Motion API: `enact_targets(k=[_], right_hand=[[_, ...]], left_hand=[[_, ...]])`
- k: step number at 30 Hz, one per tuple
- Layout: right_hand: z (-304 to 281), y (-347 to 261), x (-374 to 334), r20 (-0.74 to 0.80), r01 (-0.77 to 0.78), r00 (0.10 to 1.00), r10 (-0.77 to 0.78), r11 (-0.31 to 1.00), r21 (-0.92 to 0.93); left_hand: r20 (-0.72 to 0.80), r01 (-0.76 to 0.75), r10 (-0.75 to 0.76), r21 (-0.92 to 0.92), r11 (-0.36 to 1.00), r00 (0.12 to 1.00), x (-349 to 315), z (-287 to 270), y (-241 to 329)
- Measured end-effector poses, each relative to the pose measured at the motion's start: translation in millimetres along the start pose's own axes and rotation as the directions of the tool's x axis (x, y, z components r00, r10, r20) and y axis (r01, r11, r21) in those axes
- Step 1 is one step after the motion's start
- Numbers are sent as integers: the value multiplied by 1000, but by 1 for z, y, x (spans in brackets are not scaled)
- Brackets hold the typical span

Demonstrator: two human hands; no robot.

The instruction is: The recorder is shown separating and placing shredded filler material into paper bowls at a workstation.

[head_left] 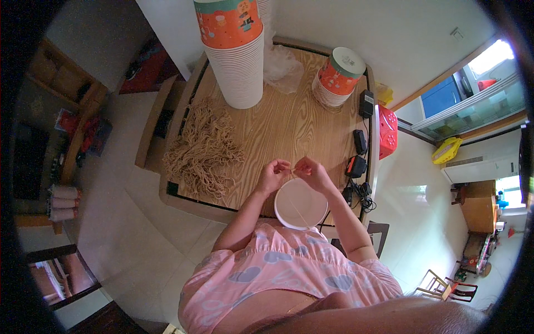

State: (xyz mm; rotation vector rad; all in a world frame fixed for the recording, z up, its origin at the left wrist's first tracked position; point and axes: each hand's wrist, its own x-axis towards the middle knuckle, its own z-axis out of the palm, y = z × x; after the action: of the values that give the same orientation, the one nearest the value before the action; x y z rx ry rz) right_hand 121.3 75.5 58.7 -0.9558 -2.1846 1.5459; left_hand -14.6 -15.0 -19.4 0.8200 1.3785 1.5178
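My left hand (275,176) and my right hand (313,175) meet over the near part of the table, fingers pinched together. Between their fingertips shows a bit of tan cord (293,171), mostly covered by the fingers. Just below them, against my body, is a round white paper tub (300,207), with a thin pale line running across it. To the left of my hands lies a tangled heap of tan twisted cords (206,153).
Behind the heap rises a tall stack of paper tubs (236,72). A shorter upside-down stack (336,78) stands far right, with a crumpled clear plastic bag (282,68) between. Black power adapters (360,142) and cables line the wooden table's (289,119) right edge, beside a red stool (387,131).
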Motion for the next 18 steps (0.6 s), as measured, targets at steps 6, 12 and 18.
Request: enact_targets(k=[6, 12, 18], right_hand=[[5, 12, -1, 53, -46, 997, 55, 985, -169], [5, 17, -2, 3, -38, 999, 39, 996, -75], [6, 20, -3, -27, -35, 999, 33, 996, -86]], left_hand=[[-15, 82, -85, -156, 984, 996, 0, 2, 12], [1, 66, -67, 189, 980, 998, -3, -5, 4], [-94, 27, -8, 208, 978, 996, -5, 3, 2]])
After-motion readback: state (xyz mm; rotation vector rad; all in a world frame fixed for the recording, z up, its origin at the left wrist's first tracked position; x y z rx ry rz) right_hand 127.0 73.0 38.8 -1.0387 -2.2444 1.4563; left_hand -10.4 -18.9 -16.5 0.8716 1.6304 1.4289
